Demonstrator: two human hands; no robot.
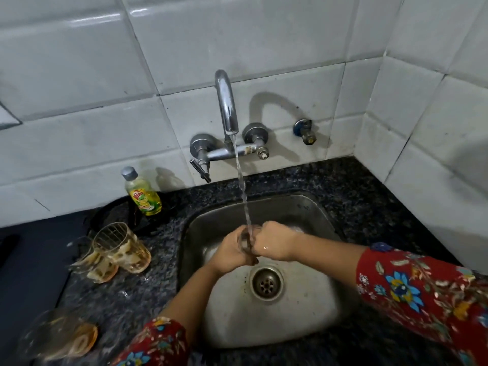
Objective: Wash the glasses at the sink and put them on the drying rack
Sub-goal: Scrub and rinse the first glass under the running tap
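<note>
Sink (pixel 303 210): clear wet glass (pixel 248 240) in hands (pixel 253 247)

Four glasses on show: one glass (pixel 248 240) under the water at the centre, two glasses standing together at nine o'clock, the nearer-the-wall glass (pixel 122 247) and the lower glass (pixel 92 262) touching it, and a blurred glass (pixel 60 336) down at seven o'clock. One bottle (pixel 142 192) of dish soap at ten o'clock. One tap (pixel 227 120) at twelve, one small valve (pixel 305 130) at one o'clock. One sink (pixel 311 207), one drain (pixel 266 283). Two hands, left hand (pixel 229 253) and right hand (pixel 274 240), two flowered sleeves
</note>
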